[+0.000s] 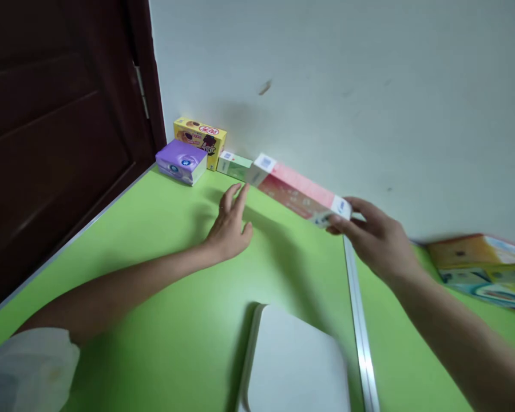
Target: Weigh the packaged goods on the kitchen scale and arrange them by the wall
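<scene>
A long pink and white carton point(298, 191) is gripped at its right end by my right hand point(375, 237), raised above the green table and slanting down to the right. My left hand point(230, 226) hovers over the table with fingers apart and nothing in it, its fingertips close to the carton's left end. Behind that end, a green and white box point(236, 166) lies along the wall, partly hidden. Left of it stand a yellow snack box point(201, 137) and, in front of that, a purple tissue pack point(181, 161).
A white flat object with rounded corners point(298, 360) lies at the near edge of the green table point(163, 309). A metal strip point(359, 326) runs between table sections. Several blurred colourful boxes point(484, 266) are stacked at right. A wall and a dark door point(60, 114) border the table.
</scene>
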Available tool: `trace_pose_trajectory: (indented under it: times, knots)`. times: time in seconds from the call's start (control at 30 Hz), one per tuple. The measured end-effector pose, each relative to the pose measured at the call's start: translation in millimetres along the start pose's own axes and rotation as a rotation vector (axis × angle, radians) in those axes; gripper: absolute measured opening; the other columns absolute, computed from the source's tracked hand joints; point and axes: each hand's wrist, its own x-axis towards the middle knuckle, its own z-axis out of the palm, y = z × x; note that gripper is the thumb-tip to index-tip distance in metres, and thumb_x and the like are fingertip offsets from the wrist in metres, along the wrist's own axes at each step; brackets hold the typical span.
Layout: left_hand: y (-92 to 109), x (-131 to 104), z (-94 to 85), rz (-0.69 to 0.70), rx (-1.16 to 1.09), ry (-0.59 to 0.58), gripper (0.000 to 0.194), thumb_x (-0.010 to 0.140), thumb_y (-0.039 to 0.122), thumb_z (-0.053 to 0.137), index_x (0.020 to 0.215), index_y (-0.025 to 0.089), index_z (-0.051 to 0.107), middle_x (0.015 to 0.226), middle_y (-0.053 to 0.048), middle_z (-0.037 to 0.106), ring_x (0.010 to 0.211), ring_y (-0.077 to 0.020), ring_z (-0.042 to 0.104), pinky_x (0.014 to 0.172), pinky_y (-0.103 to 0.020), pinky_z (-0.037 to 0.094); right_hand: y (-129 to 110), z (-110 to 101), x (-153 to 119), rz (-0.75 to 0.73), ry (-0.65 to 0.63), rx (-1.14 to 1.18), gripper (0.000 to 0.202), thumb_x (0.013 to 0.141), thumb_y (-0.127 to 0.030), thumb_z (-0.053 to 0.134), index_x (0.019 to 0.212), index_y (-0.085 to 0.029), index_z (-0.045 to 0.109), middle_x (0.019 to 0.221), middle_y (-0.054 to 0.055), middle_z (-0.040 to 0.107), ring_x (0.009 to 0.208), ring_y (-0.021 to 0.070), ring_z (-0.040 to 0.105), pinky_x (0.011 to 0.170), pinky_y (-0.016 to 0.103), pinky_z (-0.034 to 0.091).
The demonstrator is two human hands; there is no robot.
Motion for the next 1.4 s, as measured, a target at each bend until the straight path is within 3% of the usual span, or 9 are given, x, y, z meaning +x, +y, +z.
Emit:
trace_pose_trajectory:
  times: [0.17, 0.3, 0.43, 0.6, 0.87, 1.0, 1.1, 1.2, 1.4]
  knots:
    - [-40, 55, 32.1, 0.061, 0.173, -0.072, 0.079, 0.082, 0.014, 0.051, 0.150, 0.021, 0.010, 0.160, -0.014, -0.008, 0.147, -0.0339, -0.010, 0.119, -0.054, 0.008, -4, 35, 90, -0.127, 0.036, -0.019, 0.030, 0.069, -0.041, 0.071, 0.093, -0.025, 0.061, 0.077, 0.000, 0.061, 0.062, 0.0185, 0.061, 0.063, 0.038, 0.056]
    - [-69, 94, 40.4, 0.009, 0.330, -0.065, 0.071, 0.087, 0.015, 0.048, 0.149, 0.013, 0.015, 0.161, -0.018, -0.003, 0.147, -0.0325, -0.009, 0.119, -0.053, 0.007, 8, 65, 123, -0.119, 0.074, 0.018, 0.036, 0.070, -0.026, 0.068, 0.105, -0.021, 0.059, 0.092, 0.003, 0.060, 0.057, 0.0135, 0.060, 0.064, 0.037, 0.057]
    - [-84, 102, 45.4, 0.005, 0.426, -0.068, 0.070, 0.088, 0.021, 0.051, 0.150, 0.016, 0.018, 0.162, -0.015, -0.004, 0.147, -0.0328, -0.011, 0.117, -0.057, 0.010, 30, 84, 133, -0.082, 0.229, 0.102, 0.037, 0.072, -0.021, 0.066, 0.106, -0.022, 0.052, 0.094, 0.003, 0.060, 0.058, 0.0133, 0.062, 0.063, 0.037, 0.058]
    - [-84, 98, 48.0, 0.033, 0.437, -0.068, 0.066, 0.090, 0.022, 0.048, 0.149, 0.015, 0.021, 0.162, -0.013, -0.008, 0.147, -0.0328, -0.014, 0.118, -0.055, 0.011, 51, 94, 138, -0.030, 0.199, 0.146, 0.019, 0.078, -0.028, 0.065, 0.082, -0.024, 0.046, 0.076, 0.001, 0.061, 0.061, 0.0169, 0.063, 0.062, 0.037, 0.058]
    - [-78, 99, 41.5, -0.029, 0.466, -0.017, 0.068, 0.085, 0.013, 0.050, 0.148, 0.010, 0.024, 0.161, -0.017, -0.005, 0.148, -0.0331, -0.002, 0.117, -0.050, 0.020, 25, 96, 133, 0.099, 0.039, -0.188, 0.020, 0.089, -0.033, 0.052, 0.087, -0.015, 0.058, 0.084, 0.010, 0.068, 0.078, 0.0212, 0.066, 0.069, 0.033, 0.053]
    - [-57, 81, 30.2, -0.017, 0.522, -0.071, 0.057, 0.083, 0.007, 0.047, 0.139, 0.005, 0.038, 0.159, -0.022, 0.013, 0.147, -0.0335, 0.012, 0.116, -0.053, 0.022, 4, 66, 94, 0.095, -0.092, -0.263, 0.026, 0.089, -0.027, 0.052, 0.100, -0.007, 0.063, 0.093, 0.019, 0.070, 0.079, 0.0243, 0.067, 0.072, 0.037, 0.051]
    - [-21, 52, 22.3, 0.139, 0.503, -0.205, 0.036, 0.082, 0.008, 0.048, 0.115, 0.010, 0.061, 0.147, -0.018, 0.042, 0.144, -0.0321, 0.026, 0.115, -0.056, 0.024, -3, 34, 28, 0.020, -0.322, -0.276, 0.021, 0.084, -0.018, 0.059, 0.101, -0.010, 0.067, 0.097, 0.015, 0.073, 0.079, 0.0212, 0.067, 0.073, 0.033, 0.051]
    - [32, 18, 18.8, 0.449, 0.487, -0.413, 0.028, 0.084, 0.009, 0.043, 0.092, 0.020, 0.067, 0.118, -0.008, 0.066, 0.133, -0.0296, 0.044, 0.112, -0.066, 0.019, -7, 4, -55, -0.043, -0.554, -0.239, 0.018, 0.078, -0.007, 0.060, 0.089, -0.016, 0.072, 0.091, 0.006, 0.075, 0.077, 0.0157, 0.067, 0.073, 0.026, 0.050]
    - [149, -42, 41.8, 0.947, 0.312, -0.757, 0.017, 0.081, 0.014, 0.047, 0.075, 0.020, 0.062, 0.075, -0.003, 0.064, 0.080, -0.0212, 0.062, 0.114, -0.063, 0.020, -15, -51, -182, -0.347, -0.614, -0.314, 0.016, 0.087, -0.012, 0.053, 0.082, -0.012, 0.069, 0.086, 0.008, 0.071, 0.077, 0.0158, 0.060, 0.074, 0.026, 0.046]
